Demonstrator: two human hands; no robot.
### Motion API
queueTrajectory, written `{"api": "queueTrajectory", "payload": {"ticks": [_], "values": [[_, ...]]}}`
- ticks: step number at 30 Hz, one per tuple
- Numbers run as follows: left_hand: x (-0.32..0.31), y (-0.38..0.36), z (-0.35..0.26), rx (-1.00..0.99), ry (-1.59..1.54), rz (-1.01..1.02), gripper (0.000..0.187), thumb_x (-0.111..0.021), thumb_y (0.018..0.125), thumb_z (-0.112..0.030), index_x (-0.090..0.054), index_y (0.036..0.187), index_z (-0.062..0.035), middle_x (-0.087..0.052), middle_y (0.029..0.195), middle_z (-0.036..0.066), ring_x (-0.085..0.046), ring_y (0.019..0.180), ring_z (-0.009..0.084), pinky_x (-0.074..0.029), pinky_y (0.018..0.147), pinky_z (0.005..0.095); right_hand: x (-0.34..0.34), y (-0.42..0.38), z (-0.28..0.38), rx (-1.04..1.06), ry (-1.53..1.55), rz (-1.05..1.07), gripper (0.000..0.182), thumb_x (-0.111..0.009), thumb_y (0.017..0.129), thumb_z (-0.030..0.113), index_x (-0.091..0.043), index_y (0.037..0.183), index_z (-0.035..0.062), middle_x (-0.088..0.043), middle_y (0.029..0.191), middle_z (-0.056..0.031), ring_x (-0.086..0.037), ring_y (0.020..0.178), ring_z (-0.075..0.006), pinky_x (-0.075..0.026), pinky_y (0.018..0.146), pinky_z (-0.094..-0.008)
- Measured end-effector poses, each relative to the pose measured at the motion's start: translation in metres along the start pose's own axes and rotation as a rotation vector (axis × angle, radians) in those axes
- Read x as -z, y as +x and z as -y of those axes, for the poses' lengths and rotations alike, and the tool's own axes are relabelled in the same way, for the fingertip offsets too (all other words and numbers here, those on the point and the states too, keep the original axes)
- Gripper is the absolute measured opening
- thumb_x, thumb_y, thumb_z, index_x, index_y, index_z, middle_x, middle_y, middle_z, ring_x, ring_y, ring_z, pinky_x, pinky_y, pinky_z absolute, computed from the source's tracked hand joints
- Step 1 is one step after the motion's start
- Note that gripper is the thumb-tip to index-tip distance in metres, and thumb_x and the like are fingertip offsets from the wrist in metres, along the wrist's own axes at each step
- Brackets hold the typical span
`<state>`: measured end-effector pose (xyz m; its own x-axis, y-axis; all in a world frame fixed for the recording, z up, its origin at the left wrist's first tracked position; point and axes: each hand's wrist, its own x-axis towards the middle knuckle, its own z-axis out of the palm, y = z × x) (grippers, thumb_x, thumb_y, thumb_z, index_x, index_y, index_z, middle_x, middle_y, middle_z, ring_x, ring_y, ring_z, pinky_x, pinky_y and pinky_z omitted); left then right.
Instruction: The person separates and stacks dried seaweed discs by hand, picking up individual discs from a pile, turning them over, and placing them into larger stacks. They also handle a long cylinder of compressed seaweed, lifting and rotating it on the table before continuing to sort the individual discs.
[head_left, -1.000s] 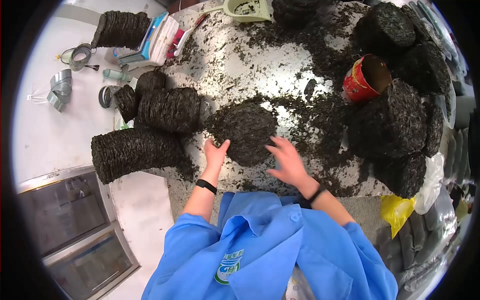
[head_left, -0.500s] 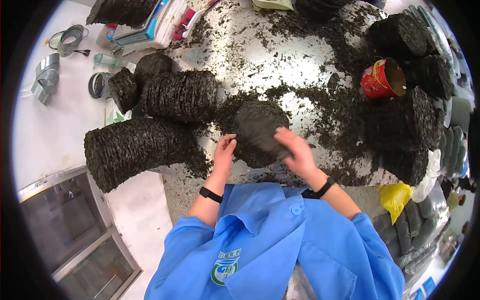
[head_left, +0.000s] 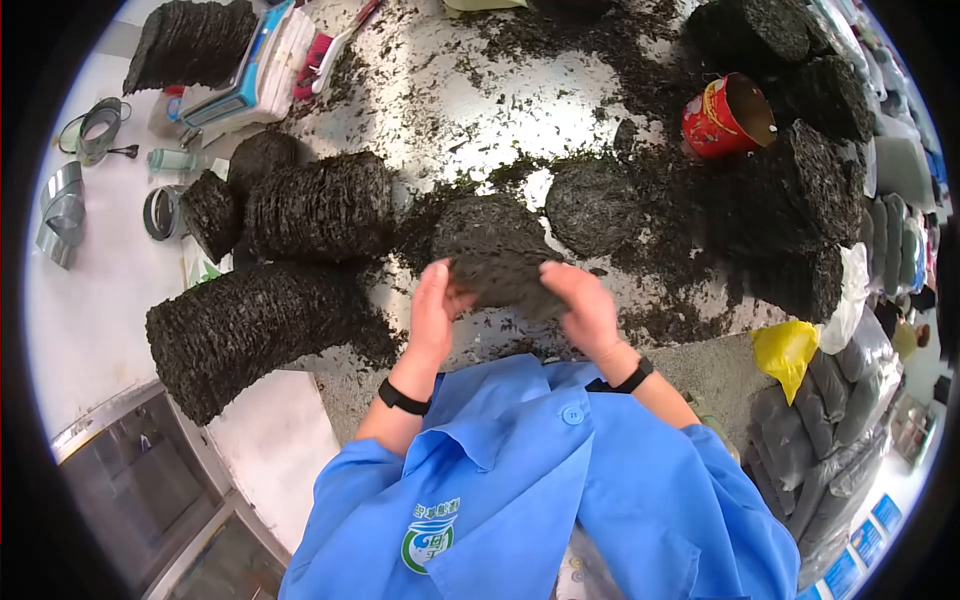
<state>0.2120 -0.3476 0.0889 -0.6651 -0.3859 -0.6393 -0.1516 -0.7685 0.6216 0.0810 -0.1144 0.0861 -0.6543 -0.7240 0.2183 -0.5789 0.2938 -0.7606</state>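
My left hand (head_left: 438,300) and my right hand (head_left: 588,308) grip opposite edges of a dark, round dried seaweed cake (head_left: 505,272), slightly blurred by motion. It is tilted above the front of the table. Just behind it lies another round seaweed cake (head_left: 485,222), partly covered by the held one. A further flat round cake (head_left: 595,207) rests to the right, beyond my right hand. Left of my left hand, a long stack of seaweed cakes (head_left: 255,325) lies on its side, with a shorter stack (head_left: 320,207) behind it.
Seaweed crumbs are scattered over the shiny table (head_left: 410,90). On the right, a red tin (head_left: 728,115) stands among more seaweed stacks (head_left: 800,190). A yellow bag (head_left: 784,352) hangs by the right edge. Rolls of grey tape (head_left: 100,132) and a brush (head_left: 325,60) are at the left.
Both hands now grip a seaweed cake; earlier the left was held apart, fingers raised, beside a blurred cake. A separate flat cake now lies to the right. The camera view has shifted.
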Motion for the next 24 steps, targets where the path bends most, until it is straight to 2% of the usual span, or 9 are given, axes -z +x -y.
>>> {"api": "queueTrajectory", "payload": {"ticks": [1,3,4,7,11,13,17,22,24], "values": [[0.002,0.01,0.0,0.003,0.003,0.0,0.051,-0.072,0.093,-0.024,-0.051,0.135,-0.0046,-0.057,0.132,0.007,-0.059,0.116,0.0225,-0.05,0.097,0.0425,0.006,0.0,0.004,-0.191,0.115,-0.189,0.041,-0.069,0.079,-0.003,-0.066,0.119,0.0043,-0.072,0.112,-0.0135,-0.068,0.108,-0.0318,-0.053,0.096,-0.0376],[0.012,0.039,0.008,-0.582,1.301,-0.381,0.067,-0.079,0.086,-0.03,-0.048,0.137,0.0019,-0.051,0.14,0.018,-0.051,0.13,0.0305,-0.043,0.108,0.0441,0.028,0.014,-0.011,-0.625,0.419,-0.52,0.019,-0.065,0.095,0.005,-0.063,0.112,-0.0035,-0.072,0.103,-0.0102,-0.065,0.092,-0.0174,-0.053,0.084,-0.0328],[0.015,0.051,0.016,-0.676,1.449,-0.456,0.083,-0.085,0.078,-0.034,-0.045,0.138,0.0072,-0.047,0.141,0.025,-0.044,0.134,0.0378,-0.038,0.113,0.0453,0.038,0.017,-0.032,-0.592,0.589,-0.597,0.023,-0.064,0.098,0.011,-0.061,0.116,-0.0035,-0.071,0.102,-0.0075,-0.061,0.09,-0.012,-0.052,0.083,-0.0304],[0.013,0.057,0.024,-0.5,1.603,-0.376,0.092,-0.088,0.074,-0.036,-0.042,0.141,0.0074,-0.046,0.141,0.024,-0.045,0.133,0.04,-0.038,0.113,0.047,0.041,-0.001,-0.096,-0.653,-0.113,-0.586,0.055,-0.081,0.083,0.016,-0.055,0.128,-0.0018,-0.058,0.133,-0.0197,-0.055,0.12,-0.0282,-0.044,0.104,-0.0412],[-0.002,0.043,0.037,-0.549,1.574,-0.47,0.085,-0.092,0.068,-0.031,-0.047,0.133,0.0028,-0.053,0.128,0.021,-0.05,0.122,0.039,-0.043,0.104,0.0484,0.004,0.01,-0.015,-0.103,-0.177,0.249,0.095,-0.088,0.067,0.022,-0.042,0.148,0.0055,-0.036,0.155,-0.0216,-0.037,0.142,-0.0418,-0.03,0.119,-0.0503],[-0.008,0.036,0.042,-0.634,1.539,-0.465,0.076,-0.092,0.067,-0.026,-0.051,0.125,0.0007,-0.055,0.12,0.02,-0.053,0.114,0.0382,-0.045,0.097,0.0479,-0.045,0.0,-0.006,-0.08,-0.232,0.349,0.104,-0.091,0.064,0.027,-0.038,0.152,0.01,-0.028,0.161,-0.0188,-0.026,0.149,-0.0401,-0.023,0.122,-0.0524],[-0.017,0.011,0.03,-0.672,1.335,-0.34,0.041,-0.077,0.086,-0.023,-0.059,0.115,-0.0006,-0.06,0.099,0.01,-0.057,0.095,0.0265,-0.048,0.088,0.0397,-0.044,0.004,-0.015,-0.081,-0.307,0.332,0.108,-0.093,0.059,0.028,-0.039,0.152,0.0115,-0.027,0.162,-0.0178,-0.025,0.151,-0.0381,-0.022,0.123,-0.0536],[0.014,0.024,0.03,-0.412,0.552,-0.212,0.052,-0.079,0.086,-0.031,-0.06,0.122,0.0005,-0.064,0.113,0.014,-0.057,0.111,0.0305,-0.046,0.098,0.0424,-0.014,0.007,-0.029,0.025,0.058,0.144,0.073,-0.082,0.069,0.007,-0.056,0.137,0.0084,-0.054,0.144,-0.0153,-0.048,0.137,-0.0351,-0.036,0.117,-0.0488],[0.019,0.038,0.037,-0.574,0.986,-0.35,0.06,-0.081,0.084,-0.033,-0.058,0.126,0.002,-0.062,0.119,0.017,-0.056,0.114,0.0321,-0.045,0.101,0.0425,-0.006,0.011,-0.037,0.098,0.12,0.025,0.063,-0.077,0.073,-0.001,-0.06,0.133,0.0069,-0.062,0.136,-0.0145,-0.055,0.131,-0.0338,-0.041,0.114,-0.0466]]}}
